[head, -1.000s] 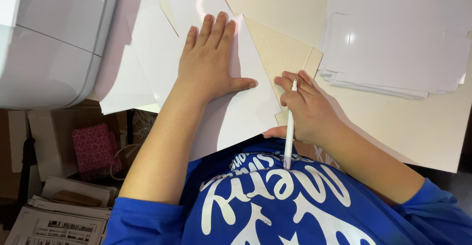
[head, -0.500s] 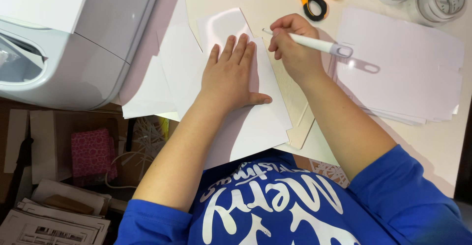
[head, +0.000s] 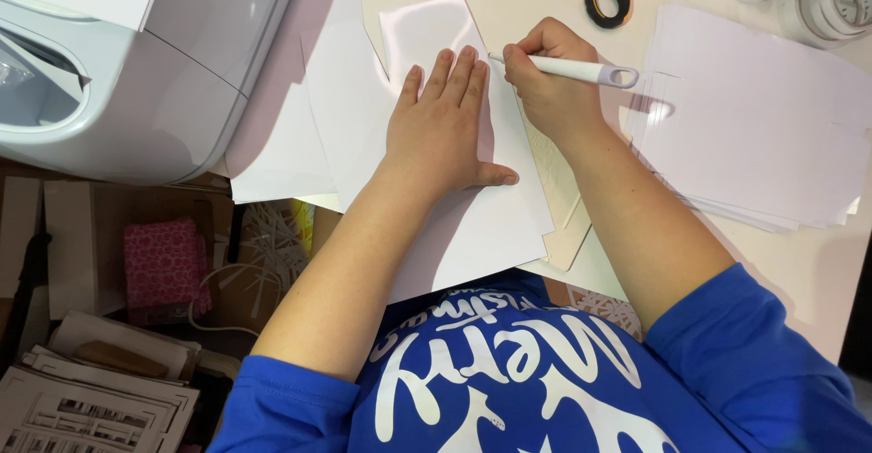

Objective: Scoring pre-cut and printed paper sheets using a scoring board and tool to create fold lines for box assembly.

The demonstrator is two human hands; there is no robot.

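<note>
Heads up, your left hand (head: 445, 126) lies flat and open on the white card (head: 472, 226), fingertips right beside the tool (head: 565, 69) your right hand (head: 545, 85) grips tightly, so a slip could nick them.

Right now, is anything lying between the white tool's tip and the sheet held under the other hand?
Nothing visible: the right hand holds the white tool at the white sheet, which the left hand presses flat.

Flat brown cardboard boxes (head: 64, 244) lay lower left below the table edge; a white printed package (head: 91, 408) sat at bottom left corner.
</note>
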